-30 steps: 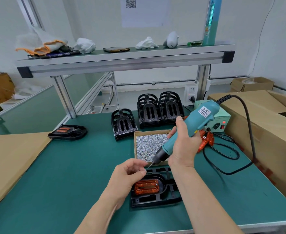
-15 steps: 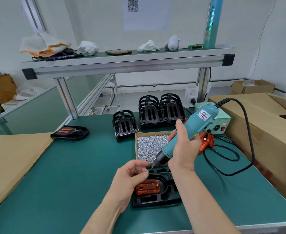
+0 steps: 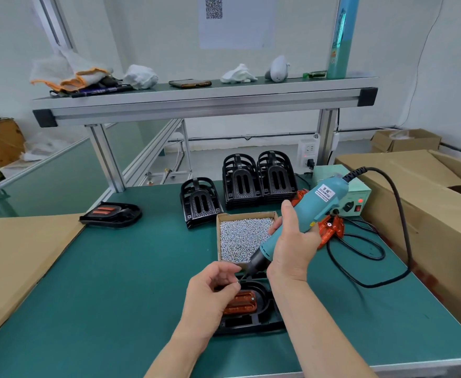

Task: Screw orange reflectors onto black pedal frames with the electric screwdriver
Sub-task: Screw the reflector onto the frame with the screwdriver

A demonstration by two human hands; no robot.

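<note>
A black pedal frame (image 3: 253, 319) lies flat near the table's front edge with an orange reflector (image 3: 241, 302) seated in it. My right hand (image 3: 292, 249) grips the teal electric screwdriver (image 3: 309, 211), tilted with its bit pointing down-left just above the frame. My left hand (image 3: 213, 290) pinches a small screw at the bit's tip, partly covering the reflector. Behind them sits an open cardboard box of screws (image 3: 244, 236).
Stacks of black pedal frames (image 3: 259, 181) and a single stack (image 3: 199, 201) stand at the back. A finished pedal (image 3: 110, 214) lies at the left. Loose orange reflectors (image 3: 331, 230), the power supply (image 3: 356, 199) and the black cable (image 3: 371, 255) sit right. Cardboard flanks both sides.
The view has shifted a little. My left fingers stay pinched at the screwdriver's bit tip, and both hands have dropped slightly towards the pedal frame.
</note>
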